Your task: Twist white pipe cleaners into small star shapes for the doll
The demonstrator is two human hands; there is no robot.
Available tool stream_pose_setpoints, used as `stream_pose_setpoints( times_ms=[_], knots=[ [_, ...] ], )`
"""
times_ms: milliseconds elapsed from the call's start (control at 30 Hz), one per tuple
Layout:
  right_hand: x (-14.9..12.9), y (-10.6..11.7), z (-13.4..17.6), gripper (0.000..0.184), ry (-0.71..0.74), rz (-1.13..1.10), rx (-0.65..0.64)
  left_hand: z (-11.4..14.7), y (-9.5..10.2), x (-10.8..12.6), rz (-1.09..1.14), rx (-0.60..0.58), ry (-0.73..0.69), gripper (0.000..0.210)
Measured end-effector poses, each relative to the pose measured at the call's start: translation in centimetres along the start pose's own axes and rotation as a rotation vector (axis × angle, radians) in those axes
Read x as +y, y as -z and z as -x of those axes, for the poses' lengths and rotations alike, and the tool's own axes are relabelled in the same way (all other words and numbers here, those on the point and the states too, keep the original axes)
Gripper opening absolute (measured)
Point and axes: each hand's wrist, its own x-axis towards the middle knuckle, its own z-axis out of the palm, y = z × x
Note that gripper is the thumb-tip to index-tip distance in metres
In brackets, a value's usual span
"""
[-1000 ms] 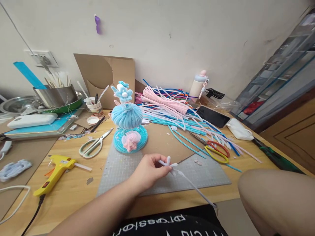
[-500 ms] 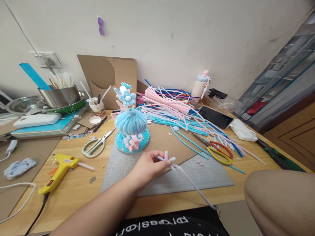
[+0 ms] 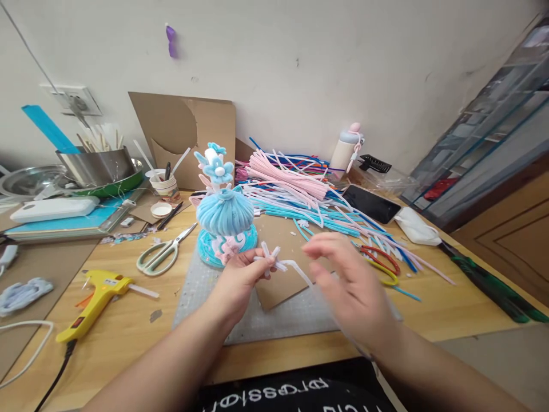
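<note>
My left hand (image 3: 241, 277) pinches a small star-like bunch of pale lilac pipe cleaners (image 3: 271, 256) between thumb and fingers, above the cutting mat. From the bunch a long pipe cleaner tail (image 3: 299, 270) bends to the right and passes behind my right hand (image 3: 349, 286). That hand, slightly blurred, is raised with thumb and fingers apart, gripping nothing I can see. Just behind my left hand stands a blue and pink pipe cleaner ornament (image 3: 225, 212), with a pleated dome and flowers on top.
White-handled scissors (image 3: 160, 257) and a yellow glue gun (image 3: 96, 300) lie on the left. Beyond the hands is a heap of pink, white and blue pipe cleaners (image 3: 287, 177). Red-and-yellow-handled scissors (image 3: 384, 260) and a phone (image 3: 371, 203) are at right. Cardboard (image 3: 274, 292) overlaps the grey mat (image 3: 201, 320).
My right hand has come into view from the lower right and is beside the pipe cleaner tail. My left hand, still pinching the bunch, has shifted left and slightly away from me.
</note>
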Motion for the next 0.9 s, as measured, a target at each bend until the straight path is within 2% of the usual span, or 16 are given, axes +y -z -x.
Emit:
stream_pose_setpoints(
  times_ms=[133,233,367,467,633,900],
  knots=[
    [1.6,-1.6,-0.8,0.012,-0.171,-0.045,-0.228,0.1,0.1,-0.1,0.159,-0.064,0.066,0.011],
    [2.4,-2.1,-1.1,0.016,-0.195,-0.077,-0.287,0.1,0.3,0.0,0.327,-0.079,0.16,0.01],
    [2.5,-2.2,-1.1,0.01,-0.139,-0.014,-0.25,0.1,0.2,0.2,0.399,-0.079,0.211,0.015],
    [2.3,-2.4,-0.9,0.008,-0.138,-0.027,-0.191,0.3,0.0,0.3,0.357,-0.097,0.18,0.016],
    [2.0,-2.8,-0.6,0.008,-0.15,-0.173,-0.118,0.6,-0.4,0.4,0.238,-0.111,0.083,0.015],
    [1.2,-3.1,-0.4,0.005,-0.215,-0.406,-0.103,0.7,-0.6,0.2,0.147,-0.073,-0.018,0.02]
  ],
)
